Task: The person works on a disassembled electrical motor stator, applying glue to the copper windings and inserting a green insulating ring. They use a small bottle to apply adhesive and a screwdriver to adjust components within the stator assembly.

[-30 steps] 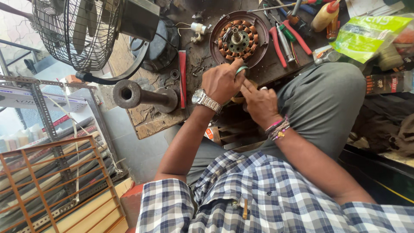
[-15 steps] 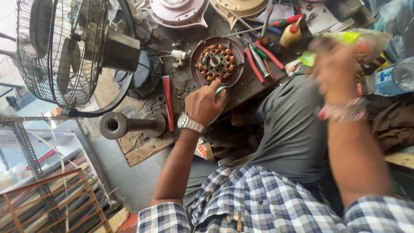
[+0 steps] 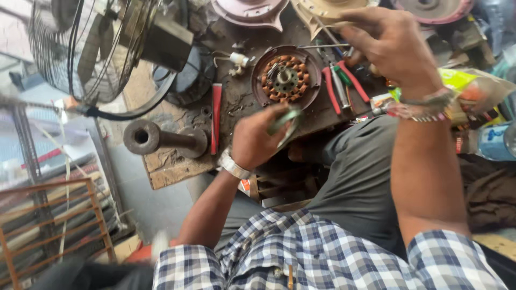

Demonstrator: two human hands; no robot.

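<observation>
Left hand (image 3: 258,140) pinches a small greenish metal strip (image 3: 287,124) just below the copper-wound motor stator (image 3: 285,79), while the right hand (image 3: 389,45), fingers loosely curled and empty as far as shows, hovers at the stator's three o'clock above red-handled pliers (image 3: 344,80). Stator sits bare on the cluttered bench (image 3: 166,169), a red bar (image 3: 216,115) and iron pipe stand (image 3: 161,138) at its eight o'clock, so assembly looks unfinished.

The right hand (image 3: 395,45) has left the left hand (image 3: 258,139) and reached over the pliers (image 3: 344,80).
</observation>
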